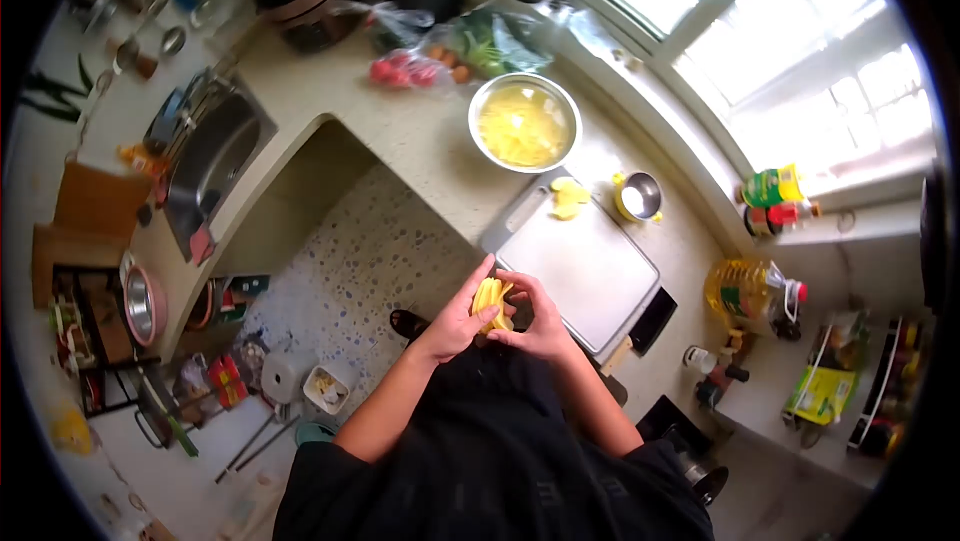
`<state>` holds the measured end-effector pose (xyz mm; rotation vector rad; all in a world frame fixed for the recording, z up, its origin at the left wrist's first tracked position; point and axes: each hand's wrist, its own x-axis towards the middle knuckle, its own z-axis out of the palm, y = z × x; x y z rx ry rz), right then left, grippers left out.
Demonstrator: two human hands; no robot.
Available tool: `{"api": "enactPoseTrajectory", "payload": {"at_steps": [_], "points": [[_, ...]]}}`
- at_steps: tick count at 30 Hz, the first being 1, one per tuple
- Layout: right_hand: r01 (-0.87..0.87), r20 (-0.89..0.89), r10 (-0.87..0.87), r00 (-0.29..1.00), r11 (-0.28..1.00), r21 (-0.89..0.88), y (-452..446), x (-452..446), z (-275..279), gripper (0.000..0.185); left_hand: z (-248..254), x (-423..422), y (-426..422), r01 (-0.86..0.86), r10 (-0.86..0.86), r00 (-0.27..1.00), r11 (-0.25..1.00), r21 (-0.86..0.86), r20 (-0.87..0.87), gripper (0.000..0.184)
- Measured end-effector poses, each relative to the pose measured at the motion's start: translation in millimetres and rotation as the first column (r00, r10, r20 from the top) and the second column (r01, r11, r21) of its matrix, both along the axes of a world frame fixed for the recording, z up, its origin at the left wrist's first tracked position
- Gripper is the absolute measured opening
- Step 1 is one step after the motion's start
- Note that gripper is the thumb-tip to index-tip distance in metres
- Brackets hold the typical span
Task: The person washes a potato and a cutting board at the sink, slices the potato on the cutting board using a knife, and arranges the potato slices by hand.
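Note:
Between both hands, close to my body, is a bunch of yellow strips (491,297). My left hand (455,324) holds the strips from the left side, fingers pressed on them. On their right side my right hand (540,317) curls around the same bunch. Just beyond the hands lies a grey-rimmed cutting board (590,281) with a few yellow pieces (569,199) at its far left corner. Past the board stands a metal bowl (476,121) of yellow pieces (523,126) in liquid. A small metal cup (638,197) stands right of the board.
Bagged vegetables (480,46) and a dark cooker (300,1) are at the back. A sink (215,156) is at the left. An oil bottle (745,291) stands at the right, near a dark flat object (655,320). A white bin (327,388) is below left.

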<state>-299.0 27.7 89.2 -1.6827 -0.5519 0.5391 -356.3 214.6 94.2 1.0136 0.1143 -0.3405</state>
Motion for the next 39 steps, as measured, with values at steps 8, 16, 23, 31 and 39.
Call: {"api": "enactPoseTrajectory", "payload": {"at_steps": [8, 16, 23, 31, 39], "points": [[0.360, -0.074, -0.356, 0.932, 0.930, 0.068, -106, -14, -19, 0.066, 7, 36, -92, 0.115, -0.115, 0.993, 0.993, -0.012, 0.014, 0.074], [0.752, -0.542, -0.553, 0.632, 0.607, 0.257, -132, -25, -12, 0.050, 6, 66, -140, 0.229, -0.243, 0.966, 0.963, -0.139, -0.092, 0.068], [0.700, -0.075, -0.699, 0.712, 0.714, -0.012, -138, -16, -13, 0.046, -16, 97, -159, 0.203, -0.307, 0.915, 0.911, -0.358, -0.262, 0.062], [0.763, 0.365, -0.671, 0.645, 0.595, -0.254, -129, 17, -2, 0.055, -24, 137, -149, 0.325, -0.452, 0.848, 0.856, -0.402, -0.277, 0.062], [0.541, 0.141, -0.523, 0.841, 0.818, -0.194, -123, 45, -21, 0.098, -34, 164, -129, 0.497, -0.570, 0.794, 0.809, -0.314, -0.211, 0.081]]}}
